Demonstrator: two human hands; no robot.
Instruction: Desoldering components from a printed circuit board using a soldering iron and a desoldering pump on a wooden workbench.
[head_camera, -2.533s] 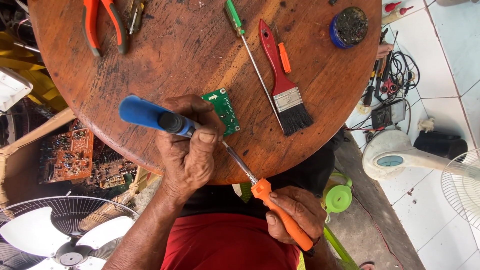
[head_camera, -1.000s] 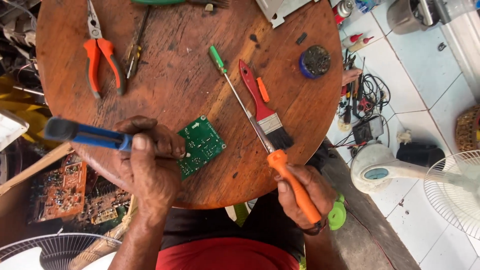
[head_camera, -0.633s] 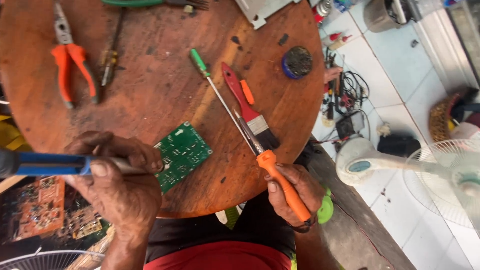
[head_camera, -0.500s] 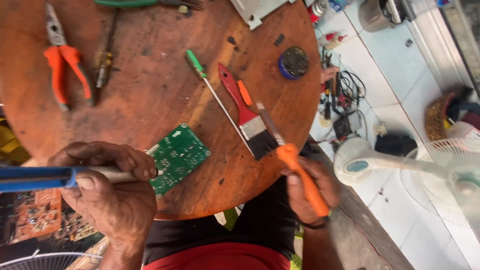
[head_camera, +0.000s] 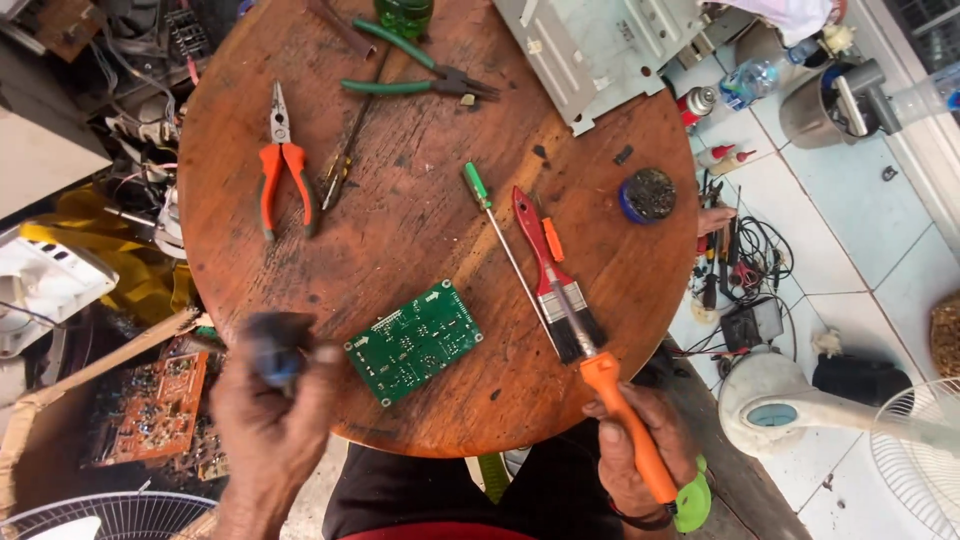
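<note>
While your left hand (head_camera: 268, 420) fingers grip a blurred blue-handled tool (head_camera: 272, 352), your right hand (head_camera: 640, 450) fingers clasp the orange-handled screwdriver (head_camera: 618, 410) beside the green circuit board (head_camera: 414, 341).

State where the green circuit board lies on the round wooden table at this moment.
In the head view, the green circuit board lies flat near the table's near edge, between the left hand and the paintbrush.

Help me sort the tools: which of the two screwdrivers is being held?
The orange-handled screwdriver, gripped in the right hand at the table's near edge. The green-handled screwdriver lies untouched on the table beside the red-handled brush.
</note>
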